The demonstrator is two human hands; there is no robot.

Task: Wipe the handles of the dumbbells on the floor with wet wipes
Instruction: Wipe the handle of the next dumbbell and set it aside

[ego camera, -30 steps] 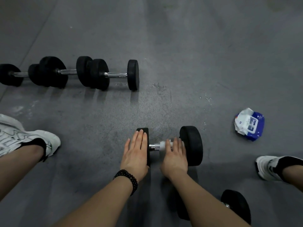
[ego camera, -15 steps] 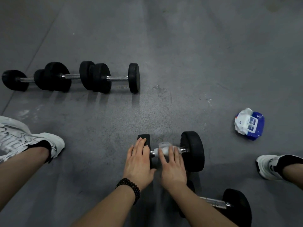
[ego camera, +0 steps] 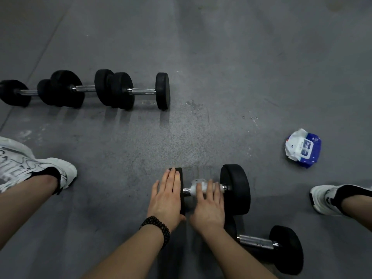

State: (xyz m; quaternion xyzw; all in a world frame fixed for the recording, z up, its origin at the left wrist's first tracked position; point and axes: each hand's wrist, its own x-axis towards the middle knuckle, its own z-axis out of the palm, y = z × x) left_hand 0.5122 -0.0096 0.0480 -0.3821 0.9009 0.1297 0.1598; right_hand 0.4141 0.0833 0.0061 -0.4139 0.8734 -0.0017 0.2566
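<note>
A black dumbbell (ego camera: 235, 188) lies on the grey floor in front of me. My left hand (ego camera: 166, 198) rests flat, fingers straight, on its left weight. A white wet wipe (ego camera: 196, 186) is wrapped round the chrome handle, and my right hand (ego camera: 209, 204) presses on it with fingers laid over the handle. A second dumbbell (ego camera: 261, 242) lies nearer me at the lower right, partly hidden by my right forearm. Three more dumbbells (ego camera: 112, 90) lie end to end in a row at the far left.
A blue and white pack of wet wipes (ego camera: 303, 151) lies on the floor to the right. My left shoe (ego camera: 36, 170) is at the left edge and my right shoe (ego camera: 330, 198) at the right edge. Small wet marks (ego camera: 193, 103) dot the floor.
The dumbbell under my hands has rolled slightly toward me, and my right hand has shifted along the handle with the wipe. More of the nearer dumbbell's handle shows now.
</note>
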